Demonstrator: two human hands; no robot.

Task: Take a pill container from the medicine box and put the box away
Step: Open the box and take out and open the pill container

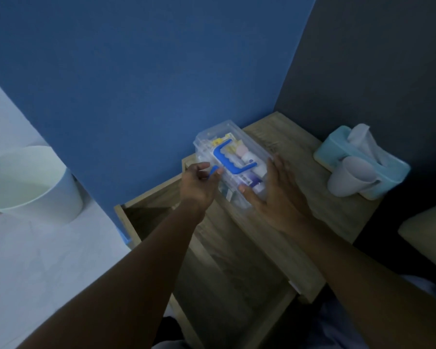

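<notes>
A clear plastic medicine box (212,137) with a blue handle (229,159) on its lid rests on the wooden bedside cabinet (275,137), close to the blue wall. Bottles and packets show through the lid. My left hand (199,185) is at the box's left side, thumb and fingers pinching a small blue latch (214,170). My right hand (275,190) lies flat against the box's right side, fingers spread, thumb across the near end. The lid looks closed.
An open drawer (149,217) of the cabinet sits below my left forearm. A light-blue tissue holder (388,172) with a pale cup (347,177) stands at the cabinet's right. A white bin (30,182) stands on the floor at left. A pillow edge (428,235) lies right.
</notes>
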